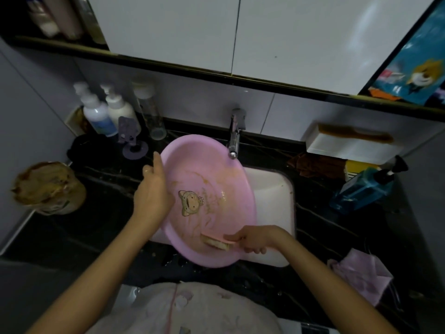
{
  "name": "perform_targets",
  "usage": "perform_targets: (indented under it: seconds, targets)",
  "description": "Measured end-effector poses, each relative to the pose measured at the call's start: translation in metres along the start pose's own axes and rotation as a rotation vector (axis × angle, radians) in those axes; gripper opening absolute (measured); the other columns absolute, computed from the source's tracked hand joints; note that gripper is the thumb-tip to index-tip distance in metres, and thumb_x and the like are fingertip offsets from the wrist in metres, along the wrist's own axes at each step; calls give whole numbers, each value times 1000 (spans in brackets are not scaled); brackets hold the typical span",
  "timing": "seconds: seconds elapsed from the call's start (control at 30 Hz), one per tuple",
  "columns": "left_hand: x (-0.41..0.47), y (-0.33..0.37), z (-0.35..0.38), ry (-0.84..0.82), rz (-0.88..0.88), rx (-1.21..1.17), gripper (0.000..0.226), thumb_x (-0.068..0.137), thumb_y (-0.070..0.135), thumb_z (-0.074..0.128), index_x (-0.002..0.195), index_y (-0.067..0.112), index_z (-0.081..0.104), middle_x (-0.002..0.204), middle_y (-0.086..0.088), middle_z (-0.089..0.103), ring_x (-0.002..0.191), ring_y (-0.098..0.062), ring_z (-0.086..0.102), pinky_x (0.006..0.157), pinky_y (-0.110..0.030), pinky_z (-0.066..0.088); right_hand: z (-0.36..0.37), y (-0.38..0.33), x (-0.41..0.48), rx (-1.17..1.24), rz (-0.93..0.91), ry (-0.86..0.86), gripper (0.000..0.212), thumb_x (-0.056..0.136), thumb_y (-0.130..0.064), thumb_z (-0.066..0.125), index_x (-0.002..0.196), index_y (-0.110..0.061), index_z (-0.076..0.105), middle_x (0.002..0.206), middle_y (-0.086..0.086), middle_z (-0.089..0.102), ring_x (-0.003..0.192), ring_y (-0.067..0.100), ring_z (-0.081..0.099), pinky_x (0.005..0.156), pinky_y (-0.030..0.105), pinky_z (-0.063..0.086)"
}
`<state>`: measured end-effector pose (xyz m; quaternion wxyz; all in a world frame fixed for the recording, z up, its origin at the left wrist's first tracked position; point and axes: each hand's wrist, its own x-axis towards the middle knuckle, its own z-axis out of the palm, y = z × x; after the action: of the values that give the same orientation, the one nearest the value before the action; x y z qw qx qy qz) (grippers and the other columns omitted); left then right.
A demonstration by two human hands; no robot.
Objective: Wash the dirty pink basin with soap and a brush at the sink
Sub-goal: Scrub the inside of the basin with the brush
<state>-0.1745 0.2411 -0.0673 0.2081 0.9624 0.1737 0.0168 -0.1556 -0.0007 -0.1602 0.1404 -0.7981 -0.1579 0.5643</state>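
The left hand (153,189) grips the pink basin (212,174) rim; right hand (255,238) holds brush (216,242) inside.

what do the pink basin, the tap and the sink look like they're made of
Pink basin: likely plastic, smooth and glossy, with a printed cartoon.
Tap: seemingly chromed metal, given bright reflections.
Sink: white, smooth, probably glazed ceramic; hard to confirm.

White cabinet doors (289,39) fill the top of the frame above a pale tiled wall (197,100); the dark, seemingly marbled desk (72,237) lies in dim light.
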Motion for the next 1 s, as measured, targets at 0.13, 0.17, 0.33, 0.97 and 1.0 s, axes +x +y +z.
perform_targets:
  seconds: [0.13, 0.17, 0.33, 0.97, 1.0]
  targets:
    - [18, -5, -3, 15, 100, -60, 75, 76, -4, 58, 143, 8, 27, 114, -25, 48, 92, -43, 56, 68, -38, 43, -6, 3, 0, -8, -14, 12, 63, 88, -7, 33, 140, -44, 35, 71, 2, 43, 51, 13, 33, 40, 19, 27]
    - [29, -4, -7, -13, 135, -46, 71, 74, -6, 59, 139, 7, 32, 111, -26, 50, 93, -44, 56, 68, -37, 42, -8, 6, 2, -9, -15, 6, 61, 89, -8, 33, 138, -45, 38, 72, 1, 44, 52, 13, 33, 42, 19, 26]
    - [80, 15, -18, -192, 232, -6, 54, 75, -8, 53, 128, 3, 48, 113, -23, 59, 104, -40, 57, 84, -42, 48, -31, 18, 6, 119, 151, 264, 57, 89, -53, 53, 135, -20, 49, 123, 8, 58, 95, 22, 57, 75, 26, 40]
    - [109, 51, -7, -314, 305, 102, 55, 76, -2, 53, 129, 13, 51, 119, -16, 60, 108, -34, 57, 80, -32, 44, -140, 10, 7, -583, 209, 388, 50, 90, -57, 46, 126, -22, 51, 93, 1, 56, 90, 20, 57, 64, 23, 41]
    - [109, 52, -7, -310, 309, 105, 56, 76, -2, 53, 130, 13, 50, 119, -16, 60, 109, -34, 56, 79, -31, 43, -148, 7, 4, -786, 127, 549, 40, 97, -42, 43, 133, -26, 45, 85, 2, 52, 81, 20, 56, 55, 24, 35]
